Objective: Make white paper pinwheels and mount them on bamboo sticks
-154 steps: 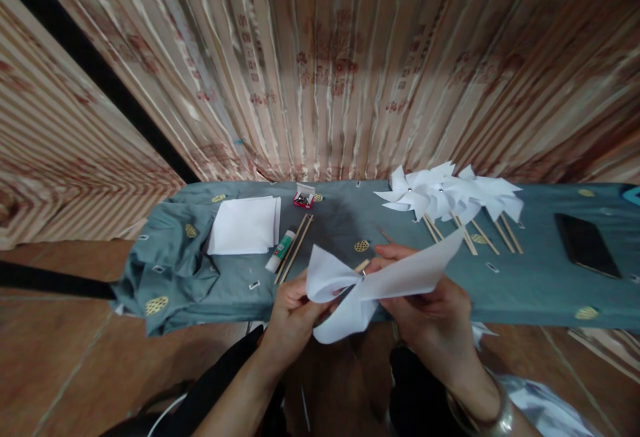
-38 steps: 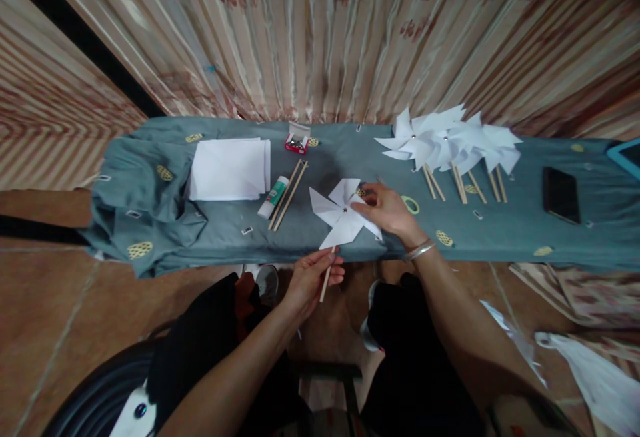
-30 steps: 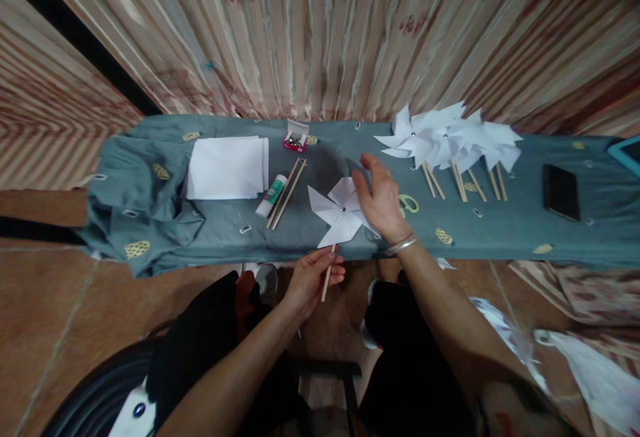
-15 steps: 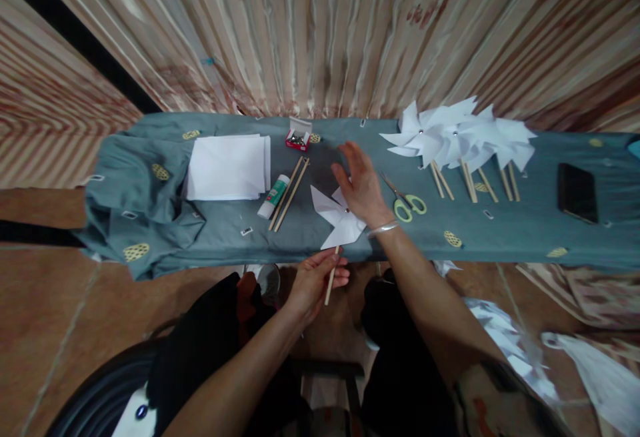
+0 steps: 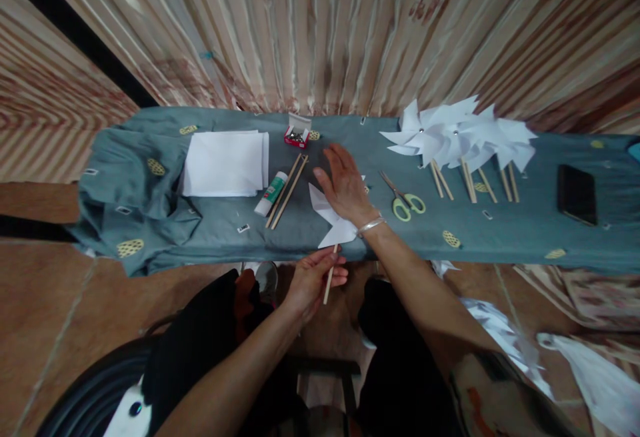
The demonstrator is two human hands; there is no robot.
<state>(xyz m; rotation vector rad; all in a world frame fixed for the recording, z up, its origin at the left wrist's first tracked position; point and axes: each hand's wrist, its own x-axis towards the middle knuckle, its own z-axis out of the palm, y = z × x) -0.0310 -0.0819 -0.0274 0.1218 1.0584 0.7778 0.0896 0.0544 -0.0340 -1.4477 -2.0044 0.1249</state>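
My left hand (image 5: 320, 277) is closed around the wooden stick of a white paper pinwheel (image 5: 337, 231), at the table's near edge. Over the pinwheel's blades reaches my right hand (image 5: 346, 187), fingers stretched and thumb apart, holding nothing. It covers the pinwheel's centre and right side; whether it touches the paper I cannot tell. Left of the pinwheel lie two loose wooden sticks (image 5: 290, 191) and a green-and-white glue stick (image 5: 271, 194). Scissors with light green handles (image 5: 407, 206) rest to the right of my right hand.
A small red box of metal pins (image 5: 297, 135) stands open at the back. White paper sheets (image 5: 225, 165) are stacked at left. Several finished pinwheels (image 5: 457, 131) overlap at back right, with a black phone (image 5: 577, 194) farther right. A grey-green cloth (image 5: 320, 257) covers the table.
My right hand has shifted slightly left across the pinwheel, now hiding its centre pin. My left hand keeps hold of the stick in nearly the same place.
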